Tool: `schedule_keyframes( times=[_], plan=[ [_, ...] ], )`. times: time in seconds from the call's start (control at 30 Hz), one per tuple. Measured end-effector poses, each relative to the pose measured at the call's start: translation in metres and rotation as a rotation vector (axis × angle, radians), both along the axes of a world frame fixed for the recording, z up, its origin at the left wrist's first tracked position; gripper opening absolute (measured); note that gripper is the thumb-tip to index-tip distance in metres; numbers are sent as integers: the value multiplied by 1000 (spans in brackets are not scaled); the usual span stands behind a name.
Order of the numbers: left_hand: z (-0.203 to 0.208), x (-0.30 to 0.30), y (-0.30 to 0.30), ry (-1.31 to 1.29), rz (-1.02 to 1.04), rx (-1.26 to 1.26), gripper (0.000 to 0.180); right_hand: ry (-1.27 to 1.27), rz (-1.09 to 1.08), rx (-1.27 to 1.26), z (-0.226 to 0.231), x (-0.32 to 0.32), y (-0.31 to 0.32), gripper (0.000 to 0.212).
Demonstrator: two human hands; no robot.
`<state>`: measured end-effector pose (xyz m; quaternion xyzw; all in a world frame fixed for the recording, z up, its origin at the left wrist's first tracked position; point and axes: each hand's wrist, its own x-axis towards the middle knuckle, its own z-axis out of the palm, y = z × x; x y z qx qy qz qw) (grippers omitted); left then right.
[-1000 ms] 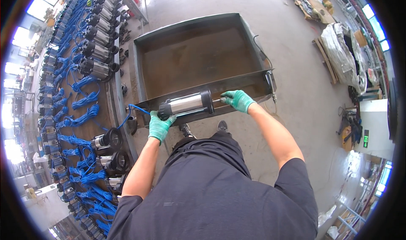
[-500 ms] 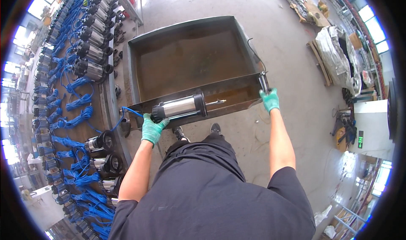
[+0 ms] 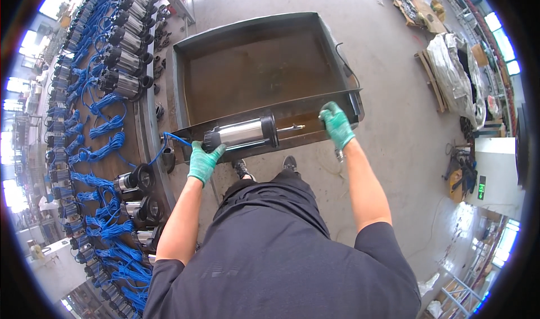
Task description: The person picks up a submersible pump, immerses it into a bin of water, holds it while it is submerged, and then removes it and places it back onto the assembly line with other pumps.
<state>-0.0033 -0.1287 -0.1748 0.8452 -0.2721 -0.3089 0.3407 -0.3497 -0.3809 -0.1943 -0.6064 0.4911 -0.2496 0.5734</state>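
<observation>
A submersible pump point(image 3: 243, 133) with a shiny steel barrel and black ends lies on its side across the near compartment of a metal tank point(image 3: 179, 88). Its bare shaft point(image 3: 292, 128) points right, and a blue cable leaves its left end. My left hand point(image 3: 203, 161), in a green glove, grips the pump's black left end, thumb along the near side. To the right of the shaft tip, my gloved right hand point(image 3: 338, 127) is closed around a silver metal hand tool point(image 3: 340, 155). Only the tool's lower end shows below the fist; its exact kind is hidden.
To the left, a long bench point(image 3: 126, 145) carries rows of steel pumps point(image 3: 119, 84) and coiled blue cables point(image 3: 107, 129). Brownish liquid point(image 3: 253, 74) covers the tank's large compartment. A wrapped bundle point(image 3: 454, 77) on a pallet stands at the right.
My right hand has moved left from the tank's right corner toward the shaft, taking the metal tool away from the rim. The left hand stays on the pump; the view has shifted slightly.
</observation>
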Motion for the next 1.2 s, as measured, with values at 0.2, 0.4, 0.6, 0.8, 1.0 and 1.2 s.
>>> schedule_keyframes(
  times=[0.2,0.4,0.6,0.8,1.0,1.2],
  plan=[
    [3,3,-4,-58,-17,101,66,-146,-94,438,10,37,34,22],
    [4,2,-5,-55,-5,59,63,-163,-75,486,1,38,31,25],
    [10,4,-7,-108,-37,115,64,-176,-137,554,0,45,31,28],
    [7,7,-6,-161,-44,184,70,-122,-192,518,-9,51,32,31],
    [9,5,-8,-138,-39,179,69,-103,-176,468,-16,51,31,32],
    [11,2,-10,-183,-30,199,62,-157,-192,502,-20,50,30,33]
  ],
)
